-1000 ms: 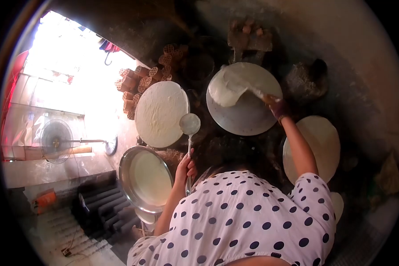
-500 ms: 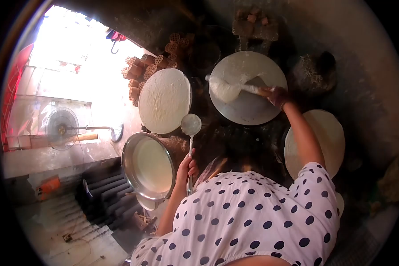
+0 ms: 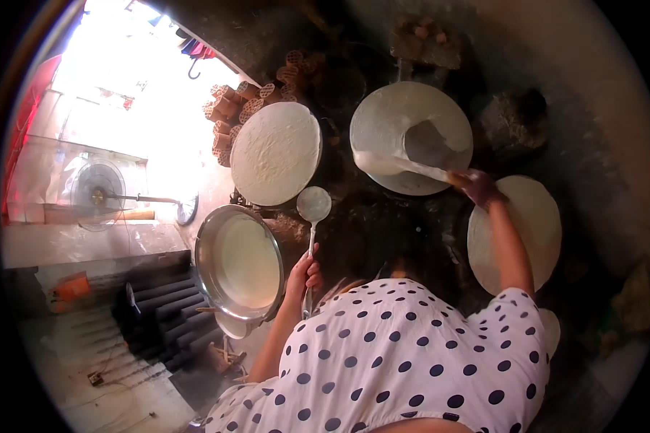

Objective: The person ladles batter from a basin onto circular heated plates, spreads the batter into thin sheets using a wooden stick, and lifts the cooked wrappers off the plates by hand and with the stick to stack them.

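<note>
My left hand (image 3: 307,273) is closed round the handle of a ladle (image 3: 314,206), whose round bowl points up beside the batter pot. A wide metal pot (image 3: 247,268) of pale batter stands left of it. My right hand (image 3: 478,189), in a dark glove, grips the handle of a spreading tool (image 3: 383,163). The tool's pale head lies on the lower left of a round griddle (image 3: 383,108). White batter coats much of that griddle, with a darker grey patch near the middle. A round white sheet (image 3: 276,153) covers another griddle at the left; a third sheet (image 3: 514,234) lies partly behind my right arm.
Clay cylinders with holes (image 3: 224,108) are stacked at the upper left. A fan (image 3: 98,195) stands at the far left, above dark corrugated sheets (image 3: 173,310). Dark lumpy material (image 3: 514,119) lies right of the middle griddle.
My right hand has moved down and slightly right, and the tool's head has swept down along the griddle's left side. Batter covers more of the griddle. My left hand still holds the ladle.
</note>
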A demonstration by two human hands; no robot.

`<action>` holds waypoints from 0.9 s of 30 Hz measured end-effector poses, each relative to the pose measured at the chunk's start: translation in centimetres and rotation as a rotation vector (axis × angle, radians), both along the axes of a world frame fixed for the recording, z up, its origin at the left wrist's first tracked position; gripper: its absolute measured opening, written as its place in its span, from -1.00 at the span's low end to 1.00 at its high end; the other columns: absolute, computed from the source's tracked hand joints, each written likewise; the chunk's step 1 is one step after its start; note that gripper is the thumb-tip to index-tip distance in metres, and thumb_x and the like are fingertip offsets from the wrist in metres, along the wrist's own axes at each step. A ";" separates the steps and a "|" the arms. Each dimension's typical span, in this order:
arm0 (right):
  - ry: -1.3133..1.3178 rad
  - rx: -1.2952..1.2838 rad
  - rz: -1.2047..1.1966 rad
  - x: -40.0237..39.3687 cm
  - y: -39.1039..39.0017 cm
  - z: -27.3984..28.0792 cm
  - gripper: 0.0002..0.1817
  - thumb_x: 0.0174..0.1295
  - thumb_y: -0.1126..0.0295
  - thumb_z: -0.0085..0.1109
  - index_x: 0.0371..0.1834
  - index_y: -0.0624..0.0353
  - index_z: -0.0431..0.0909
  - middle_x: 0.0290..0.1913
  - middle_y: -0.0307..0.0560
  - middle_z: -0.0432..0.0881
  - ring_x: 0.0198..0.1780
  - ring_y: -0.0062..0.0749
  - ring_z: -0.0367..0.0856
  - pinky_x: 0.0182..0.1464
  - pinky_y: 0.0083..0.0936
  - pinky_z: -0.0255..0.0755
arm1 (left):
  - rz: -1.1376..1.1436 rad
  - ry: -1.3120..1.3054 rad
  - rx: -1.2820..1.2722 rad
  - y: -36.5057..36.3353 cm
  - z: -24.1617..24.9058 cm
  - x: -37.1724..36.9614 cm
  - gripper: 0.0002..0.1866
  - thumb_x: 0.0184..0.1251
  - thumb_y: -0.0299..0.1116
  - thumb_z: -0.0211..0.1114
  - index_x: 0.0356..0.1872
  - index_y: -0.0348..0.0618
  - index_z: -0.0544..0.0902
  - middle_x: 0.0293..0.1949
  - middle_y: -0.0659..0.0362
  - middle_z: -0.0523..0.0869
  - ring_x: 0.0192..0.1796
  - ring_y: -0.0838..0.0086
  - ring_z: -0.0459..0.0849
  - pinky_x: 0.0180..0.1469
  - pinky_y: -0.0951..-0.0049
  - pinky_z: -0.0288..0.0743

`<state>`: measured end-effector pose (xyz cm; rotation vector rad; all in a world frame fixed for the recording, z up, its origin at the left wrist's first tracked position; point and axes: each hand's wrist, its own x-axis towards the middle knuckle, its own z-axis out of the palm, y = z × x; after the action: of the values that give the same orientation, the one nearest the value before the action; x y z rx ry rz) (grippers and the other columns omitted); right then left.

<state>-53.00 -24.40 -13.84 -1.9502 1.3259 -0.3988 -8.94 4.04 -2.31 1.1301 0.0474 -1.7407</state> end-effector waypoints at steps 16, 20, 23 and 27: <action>-0.657 0.490 -0.996 25.8 15.9 -6.0 -0.84 0.08 0.29 0.19 -0.45 0.14 0.64 -0.62 -0.12 0.60 -0.64 -0.33 0.54 -0.63 -0.34 0.37 | -0.081 0.060 -0.096 8.2 -1.1 10.6 -0.64 0.50 -0.31 -0.09 0.28 0.07 0.31 -0.63 0.41 0.24 -0.70 0.70 0.17 -0.68 0.63 0.07; -0.871 0.595 -1.224 31.9 15.2 0.8 -0.88 0.03 0.31 0.16 -0.53 0.09 0.53 -0.68 -0.18 0.51 -0.72 -0.35 0.45 -0.70 -0.38 0.28 | -0.064 -0.004 -0.069 10.7 0.4 12.9 -0.63 0.51 -0.33 -0.11 0.29 0.04 0.30 -0.62 0.40 0.24 -0.70 0.70 0.15 -0.67 0.64 0.07; -0.807 0.626 -1.020 36.8 13.2 0.7 -0.89 0.08 0.30 0.13 -0.51 0.04 0.48 -0.71 -0.21 0.43 -0.78 -0.38 0.35 -0.73 -0.38 0.22 | -0.081 0.003 -0.068 11.6 -0.3 14.3 -0.63 0.51 -0.34 -0.10 0.29 0.05 0.30 -0.62 0.40 0.25 -0.70 0.70 0.15 -0.67 0.66 0.07; -0.759 0.702 -1.108 35.7 13.8 -3.9 -0.78 0.16 0.21 0.09 -0.57 0.01 0.43 -0.77 -0.22 0.35 -0.85 -0.38 0.28 -0.80 -0.39 0.14 | -0.112 0.012 -0.091 12.0 -1.3 15.5 -0.63 0.49 -0.33 -0.07 0.27 0.05 0.32 -0.62 0.40 0.25 -0.71 0.70 0.16 -0.68 0.67 0.07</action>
<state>-17.33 -10.64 -17.73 -0.2820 1.5700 -0.9097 6.61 16.00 -3.57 1.0736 -0.0889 -1.8297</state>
